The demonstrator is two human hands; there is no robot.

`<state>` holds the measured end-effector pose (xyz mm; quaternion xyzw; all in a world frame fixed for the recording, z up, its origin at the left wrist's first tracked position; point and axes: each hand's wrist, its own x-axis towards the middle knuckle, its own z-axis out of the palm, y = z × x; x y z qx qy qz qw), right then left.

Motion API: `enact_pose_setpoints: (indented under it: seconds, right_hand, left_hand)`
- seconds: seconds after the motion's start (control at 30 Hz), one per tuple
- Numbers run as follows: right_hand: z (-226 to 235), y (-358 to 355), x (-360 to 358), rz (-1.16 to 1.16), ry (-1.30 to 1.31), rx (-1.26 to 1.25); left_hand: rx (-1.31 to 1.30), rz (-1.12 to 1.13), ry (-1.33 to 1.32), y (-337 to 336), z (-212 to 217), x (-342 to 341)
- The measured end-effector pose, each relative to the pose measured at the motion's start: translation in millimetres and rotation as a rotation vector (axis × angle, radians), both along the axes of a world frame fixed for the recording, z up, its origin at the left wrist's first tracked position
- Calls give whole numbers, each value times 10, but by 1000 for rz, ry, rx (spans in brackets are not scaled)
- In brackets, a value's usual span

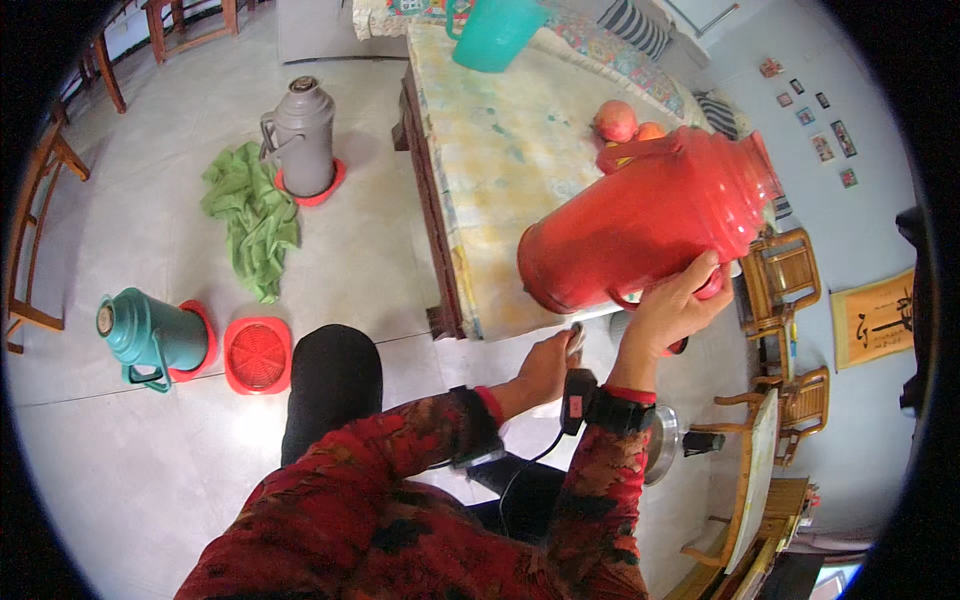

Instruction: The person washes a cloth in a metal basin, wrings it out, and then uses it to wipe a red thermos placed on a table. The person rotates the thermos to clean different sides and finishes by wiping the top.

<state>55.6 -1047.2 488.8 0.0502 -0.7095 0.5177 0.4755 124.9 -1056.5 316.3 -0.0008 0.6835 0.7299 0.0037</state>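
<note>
My right hand [665, 315] is closed round the side handle of a red thermos flask [630, 225]. The flask is held up and tilted over the table's near right corner, its neck pointing to the upper right. A second curved handle shows on its upper side. Lower and to the left, my left hand [545, 372] is closed on what looks like a pale cloth [575, 338]; a bit of it sticks out above the fist, and most of it is hidden. The two hands are close together but apart, and the left one does not touch the flask.
A table [485, 215] with a checked cover bears a teal jug [495, 35] and reddish fruit [615, 121]. On the floor are a grey thermos [304, 140], a green cloth [252, 215], a teal thermos [165, 335] and a red coaster tray [258, 356]. Wooden chairs [785, 275] stand right.
</note>
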Motion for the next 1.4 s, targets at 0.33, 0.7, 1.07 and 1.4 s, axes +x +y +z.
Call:
enact_pose_setpoints:
  seconds: [0.33,0.7,1.07,1.4]
  right_hand:
    - [-29,14,0,-21,1,32]
    - [-63,38,-40,82,12,-47]
    - [-44,0,-41,62,74,-51]
    - [-110,118,-65,242,32,-136]
  left_hand:
    - [-57,449,182,-1022,603,-82]
    - [-441,503,773,-843,1288,-472]
    - [-293,482,507,-872,808,-454]
    - [-653,266,1108,-778,1211,-473]
